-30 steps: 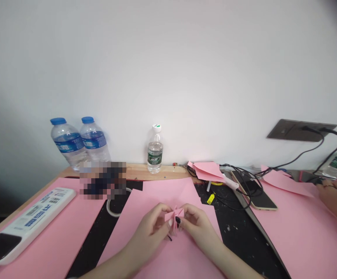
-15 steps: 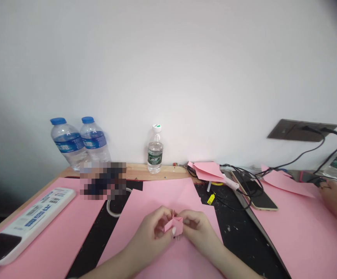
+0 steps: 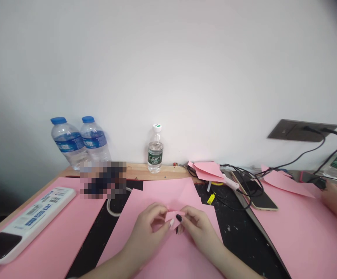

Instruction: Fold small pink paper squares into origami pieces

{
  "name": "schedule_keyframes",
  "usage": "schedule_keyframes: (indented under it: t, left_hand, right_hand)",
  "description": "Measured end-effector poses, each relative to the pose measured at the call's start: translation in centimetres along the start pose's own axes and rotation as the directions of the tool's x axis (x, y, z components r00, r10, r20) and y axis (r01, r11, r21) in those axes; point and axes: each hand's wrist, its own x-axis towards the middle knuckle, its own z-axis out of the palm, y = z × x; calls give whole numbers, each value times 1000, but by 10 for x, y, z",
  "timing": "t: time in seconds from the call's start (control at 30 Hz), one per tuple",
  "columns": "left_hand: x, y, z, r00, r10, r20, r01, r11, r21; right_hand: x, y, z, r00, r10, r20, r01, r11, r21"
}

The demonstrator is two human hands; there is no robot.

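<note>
A small folded piece of pink paper [image 3: 171, 217] is held up between both hands, above the pink sheets. My left hand [image 3: 152, 223] pinches its left side, with the white-nailed thumb on the near face. On the right side, my right hand [image 3: 196, 224] grips it, its dark-nailed thumb pressed on the front near the middle. The fingers behind the paper are partly hidden. Beneath both hands lies a large pink sheet [image 3: 162, 193] on a black mat [image 3: 235, 228].
Two blue-capped bottles [image 3: 69, 141] lean at the back left; a small water bottle [image 3: 155, 153] stands against the wall. A white device [image 3: 31, 221] lies left. Folded pink paper [image 3: 207, 170], cables and a phone [image 3: 255, 192] lie right. Another person's hand [image 3: 335, 197] shows far right.
The folded paper has turned between my fingers and now shows a flatter face. My right thumb has come round onto its front. At far right the other person's hand has shifted slightly.
</note>
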Motion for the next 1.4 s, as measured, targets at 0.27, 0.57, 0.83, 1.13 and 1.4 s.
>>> schedule_keyframes:
  t: [0.27,0.57,0.83,1.13,1.4]
  left_hand:
    - [3,-3,1,985,-168,-27,159,967,-201]
    - [0,-4,0,967,-246,72,248,969,-18]
    - [1,-3,0,956,-276,98,284,955,-87]
    - [2,0,3,924,-347,163,379,886,-267]
    - [2,-6,4,929,-348,125,370,874,-315]
  right_hand:
    - [-2,5,-1,999,-32,12,34,989,-143]
    - [-5,11,-5,996,-82,39,90,939,-331]
    - [-1,10,-2,999,26,-41,-33,983,-179]
    - [-2,7,-2,987,-30,-155,-1,981,-192]
    - [-2,4,-3,963,-220,-157,169,943,-285]
